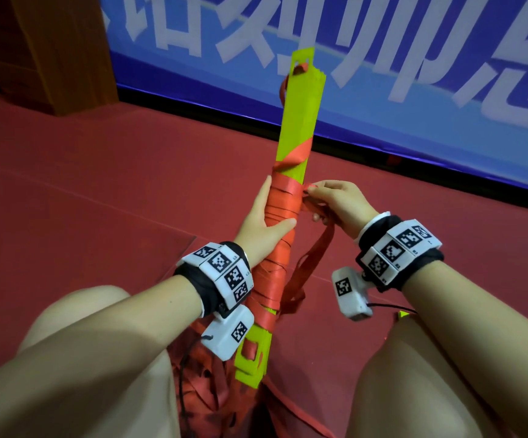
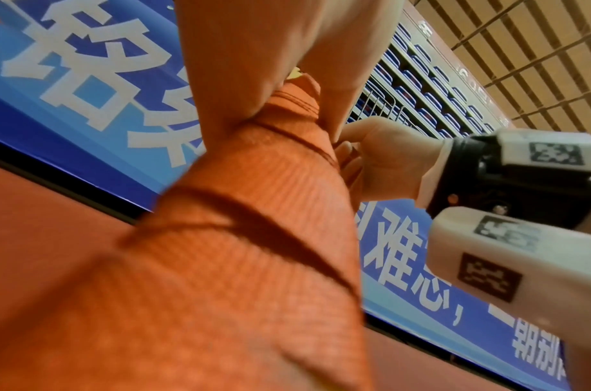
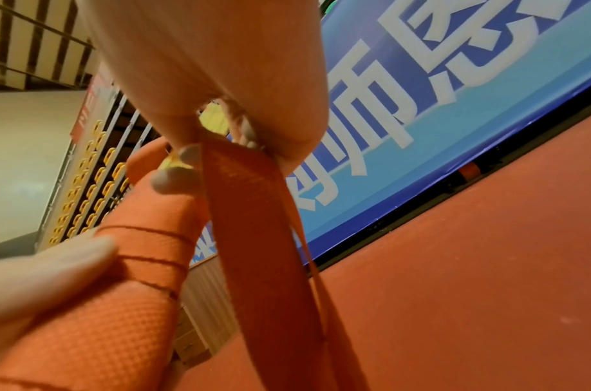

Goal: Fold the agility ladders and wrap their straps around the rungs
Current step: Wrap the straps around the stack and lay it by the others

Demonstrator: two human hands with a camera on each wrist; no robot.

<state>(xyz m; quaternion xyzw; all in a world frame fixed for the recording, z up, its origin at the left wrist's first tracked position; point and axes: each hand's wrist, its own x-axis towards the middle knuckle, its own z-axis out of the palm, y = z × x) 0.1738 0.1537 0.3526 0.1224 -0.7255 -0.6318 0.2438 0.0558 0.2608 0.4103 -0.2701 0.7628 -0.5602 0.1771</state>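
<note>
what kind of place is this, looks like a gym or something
Probably an indoor sports hall or arena. Tiers of blue spectator seats rise behind a long blue banner with large white characters, yellow stadium seats show in another stand, and the ground is red sports flooring.

Place: an indoor sports hall or arena.
Floor: red sports flooring (image 1: 98, 184) runs up to the boards.
Boards: a long blue banner (image 1: 382, 58) with large white Chinese characters lines the floor's far edge.
Seating: tiers of blue seats (image 2: 421, 87) and yellow seats (image 3: 90, 190) rise behind railings.
Ceiling: slatted panels (image 2: 538, 53) overhead.
</note>
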